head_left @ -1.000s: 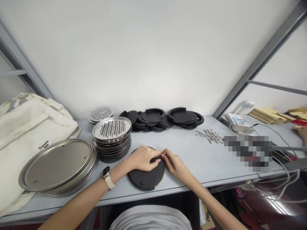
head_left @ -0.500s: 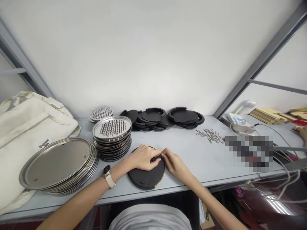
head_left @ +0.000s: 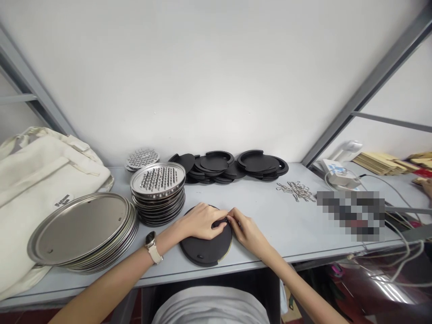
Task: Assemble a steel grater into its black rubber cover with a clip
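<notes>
A round black disc (head_left: pixel 209 248) lies flat near the table's front edge, with a thin yellowish line along its right rim and a small dark knob near its lower edge. My left hand (head_left: pixel 203 222) rests across its upper part, fingers bent, thumb and forefinger closing at the upper right rim. At that same spot the fingertips of my right hand (head_left: pixel 245 228) are pinched together. Whatever is between them is too small and covered to make out. A watch with a pale strap is on my left wrist.
Round metal plates (head_left: pixel 79 231) are stacked at left beside a cream bag (head_left: pixel 40 175). Behind my left hand stands a pile of round graters (head_left: pixel 158 180). Black discs and rings (head_left: pixel 216 161) lie along the wall; small metal clips (head_left: pixel 296 191) are heaped at right.
The hands and the disc stay in practically the same place, with the pinch at the rim kept. Only the camera's view has shifted slightly.
</notes>
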{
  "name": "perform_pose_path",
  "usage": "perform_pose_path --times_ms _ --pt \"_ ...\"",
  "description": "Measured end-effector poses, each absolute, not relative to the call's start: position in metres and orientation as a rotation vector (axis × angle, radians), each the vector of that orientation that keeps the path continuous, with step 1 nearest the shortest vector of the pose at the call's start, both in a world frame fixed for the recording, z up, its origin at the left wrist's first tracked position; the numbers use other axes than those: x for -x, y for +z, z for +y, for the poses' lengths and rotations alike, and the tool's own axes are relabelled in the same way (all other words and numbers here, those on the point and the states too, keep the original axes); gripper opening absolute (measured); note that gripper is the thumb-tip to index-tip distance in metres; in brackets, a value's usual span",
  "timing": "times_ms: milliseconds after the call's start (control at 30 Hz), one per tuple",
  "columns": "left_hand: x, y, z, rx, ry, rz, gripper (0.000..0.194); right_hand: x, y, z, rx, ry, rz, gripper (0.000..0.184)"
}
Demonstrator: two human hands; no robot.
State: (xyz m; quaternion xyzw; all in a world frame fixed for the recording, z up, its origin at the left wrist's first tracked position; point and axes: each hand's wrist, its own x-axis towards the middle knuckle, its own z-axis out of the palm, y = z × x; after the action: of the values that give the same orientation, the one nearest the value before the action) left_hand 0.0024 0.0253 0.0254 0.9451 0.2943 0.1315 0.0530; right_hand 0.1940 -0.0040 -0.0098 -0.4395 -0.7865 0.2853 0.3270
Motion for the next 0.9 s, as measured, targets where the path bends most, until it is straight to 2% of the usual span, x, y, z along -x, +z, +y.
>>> perform_pose_path --times_ms 900 --pt "-0.0028 0.0277 0.0231 -2.895 0.392 0.905 0.015 -0.195 -0.0099 -0.0051 1.157 0.749 -2.073 0.009"
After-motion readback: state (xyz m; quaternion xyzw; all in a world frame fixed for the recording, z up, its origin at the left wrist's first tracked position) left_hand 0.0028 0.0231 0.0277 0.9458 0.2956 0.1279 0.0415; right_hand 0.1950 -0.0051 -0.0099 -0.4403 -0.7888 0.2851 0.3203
